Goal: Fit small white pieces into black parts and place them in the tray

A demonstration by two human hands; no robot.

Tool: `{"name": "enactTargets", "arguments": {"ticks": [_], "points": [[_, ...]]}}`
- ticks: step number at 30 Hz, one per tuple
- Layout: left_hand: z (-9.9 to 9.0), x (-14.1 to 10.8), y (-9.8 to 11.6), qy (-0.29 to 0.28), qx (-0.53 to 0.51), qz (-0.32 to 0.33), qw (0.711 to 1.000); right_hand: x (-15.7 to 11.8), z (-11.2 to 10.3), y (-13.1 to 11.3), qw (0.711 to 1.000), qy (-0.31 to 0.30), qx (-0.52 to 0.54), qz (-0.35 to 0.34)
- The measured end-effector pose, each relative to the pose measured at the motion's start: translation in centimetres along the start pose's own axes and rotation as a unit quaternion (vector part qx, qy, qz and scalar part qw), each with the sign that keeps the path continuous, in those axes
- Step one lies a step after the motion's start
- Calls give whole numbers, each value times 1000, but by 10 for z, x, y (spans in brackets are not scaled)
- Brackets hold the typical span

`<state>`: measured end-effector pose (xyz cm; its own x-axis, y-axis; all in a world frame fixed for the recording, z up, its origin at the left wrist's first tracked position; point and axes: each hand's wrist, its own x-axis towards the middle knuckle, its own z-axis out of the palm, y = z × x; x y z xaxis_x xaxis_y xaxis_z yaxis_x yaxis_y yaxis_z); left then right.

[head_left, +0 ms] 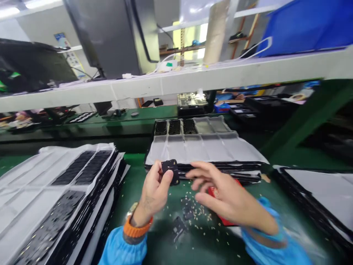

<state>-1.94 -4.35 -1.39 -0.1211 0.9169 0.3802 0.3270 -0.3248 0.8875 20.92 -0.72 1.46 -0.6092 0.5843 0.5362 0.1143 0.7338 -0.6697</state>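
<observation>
Gripping a black plate [172,166] in our left hand [154,192]!
Our right hand [222,189] (fingers loosely parted) partly hides a red tray [226,222] on the green desk [204,247].

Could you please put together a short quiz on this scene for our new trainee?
1. Which hand is holding the dark part?
2. True or false: the red object lies to the left of the left hand.
3. How many compartments in the back row of the white-lined tray ahead of the hands hold black pieces?
A) One
B) Three
C) Five

Key:
1. The left hand; the right hand is open beside it.
2. False; it is partly hidden behind the right hand.
3. B
</observation>
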Motion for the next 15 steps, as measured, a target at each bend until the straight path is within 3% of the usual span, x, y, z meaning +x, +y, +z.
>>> {"name": "enactTargets", "arguments": {"ticks": [3,5,9,11,15], "points": [[52,16,16,88,-135,44,986,14,26,13,987,120,102,43],[71,26,16,77,-183,33,980,19,27,22,977,163,134,38],[67,38,0,-85,-179,-22,980,21,6,30,991,105,86,14],[58,39,-6,-134,-170,-37,976,21,0,32,995,91,34,13],[55,36,-6,-79,-218,-55,971,23,9,35,971,224,-77,-38]]}}
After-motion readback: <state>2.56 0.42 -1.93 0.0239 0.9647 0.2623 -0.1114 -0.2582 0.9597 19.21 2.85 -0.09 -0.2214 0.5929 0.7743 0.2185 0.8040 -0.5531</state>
